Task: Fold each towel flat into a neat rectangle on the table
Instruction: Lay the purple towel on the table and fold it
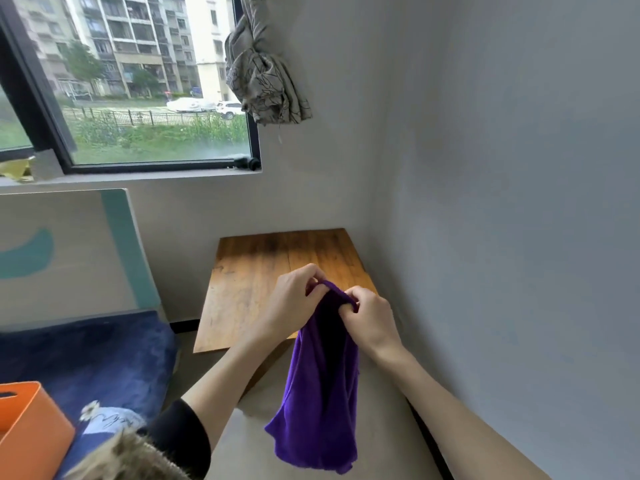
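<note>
Barely started tbh: purple towel [322, 393] hung unfolded off the worktop [263, 271]; both hands' fingers [317, 289] pinched its top edge.

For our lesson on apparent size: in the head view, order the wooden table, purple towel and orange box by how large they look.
1. wooden table
2. purple towel, though nearer the camera
3. orange box, cut off by the frame edge, so its rank is unsure
</note>
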### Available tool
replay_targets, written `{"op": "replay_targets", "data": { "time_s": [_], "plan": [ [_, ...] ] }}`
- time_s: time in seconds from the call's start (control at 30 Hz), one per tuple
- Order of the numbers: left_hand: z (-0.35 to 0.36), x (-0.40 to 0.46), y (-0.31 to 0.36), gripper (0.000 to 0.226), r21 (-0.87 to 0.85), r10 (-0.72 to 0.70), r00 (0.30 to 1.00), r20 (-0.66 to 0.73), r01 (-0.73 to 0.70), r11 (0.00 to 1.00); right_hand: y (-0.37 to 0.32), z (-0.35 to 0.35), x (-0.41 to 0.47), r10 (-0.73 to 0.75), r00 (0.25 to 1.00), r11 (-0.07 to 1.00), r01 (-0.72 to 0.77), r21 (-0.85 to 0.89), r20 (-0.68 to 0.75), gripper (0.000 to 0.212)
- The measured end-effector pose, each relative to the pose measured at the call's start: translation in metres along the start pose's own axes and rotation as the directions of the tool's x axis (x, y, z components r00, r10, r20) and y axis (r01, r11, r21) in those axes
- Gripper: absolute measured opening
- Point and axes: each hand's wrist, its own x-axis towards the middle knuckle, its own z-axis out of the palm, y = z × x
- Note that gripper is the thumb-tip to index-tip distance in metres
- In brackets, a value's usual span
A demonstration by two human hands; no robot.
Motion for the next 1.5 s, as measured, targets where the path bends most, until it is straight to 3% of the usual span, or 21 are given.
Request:
{"op": "replay_targets", "data": {
  "time_s": [0.1, 0.2, 0.37, 0.57, 0.73, 0.83, 1.03, 1.23, 1.37, 1.5],
  "plan": [
    [-0.012, 0.026, -0.032, 0.013, 0.137, 0.044, 0.999, -0.006, -0.042, 0.99, 0.0, 0.004, 0.05, -0.055, 0.998, 0.975, 0.044, -0.219, -0.042, 0.021],
    [-0.024, 0.06, -0.067, 0.017, 0.177, 0.005, 0.999, -0.042, 0.003, 0.984, -0.009, 0.01, 0.1, -0.072, 0.993, 0.954, 0.041, -0.296, -0.093, 0.025],
    [-0.044, 0.104, -0.127, 0.018, 0.205, -0.095, 0.994, -0.057, 0.105, 0.973, -0.031, 0.03, 0.167, -0.087, 0.976, 0.976, 0.044, -0.215, -0.198, 0.027],
    [-0.066, 0.138, -0.198, 0.007, 0.153, -0.199, 0.971, -0.132, 0.218, 0.964, -0.023, 0.034, 0.222, 0.023, 0.941, 0.993, -0.06, -0.1, -0.336, 0.034],
    [-0.079, 0.164, -0.252, 0.01, 0.111, -0.226, 0.953, -0.201, 0.251, 0.962, -0.007, 0.054, 0.26, -0.054, 0.894, 0.987, -0.02, -0.158, -0.446, 0.028],
    [-0.082, 0.179, -0.281, 0.008, 0.084, -0.22, 0.958, -0.186, 0.239, 0.967, 0.018, 0.073, 0.282, -0.017, 0.888, 0.984, -0.067, -0.166, -0.46, 0.018],
    [-0.062, 0.206, -0.351, 0.012, 0.135, -0.355, 0.925, -0.135, 0.373, 0.918, 0.085, 0.127, 0.334, 0.238, 0.886, 0.956, -0.285, -0.063, -0.398, 0.014],
    [-0.017, 0.239, -0.434, 0.008, 0.258, -0.529, 0.844, 0.087, 0.494, 0.83, 0.168, 0.173, 0.395, 0.555, 0.814, 0.824, -0.566, -0.023, -0.172, 0.022],
    [0.012, 0.279, -0.483, 0.01, 0.34, -0.609, 0.782, 0.134, 0.541, 0.769, 0.208, 0.192, 0.452, 0.596, 0.801, 0.789, -0.598, -0.141, -0.063, 0.02],
    [0.037, 0.33, -0.527, 0.015, 0.385, -0.642, 0.763, 0.07, 0.573, 0.723, 0.241, 0.217, 0.515, 0.573, 0.819, 0.796, -0.562, -0.222, -0.02, 0.016]
  ]
}}
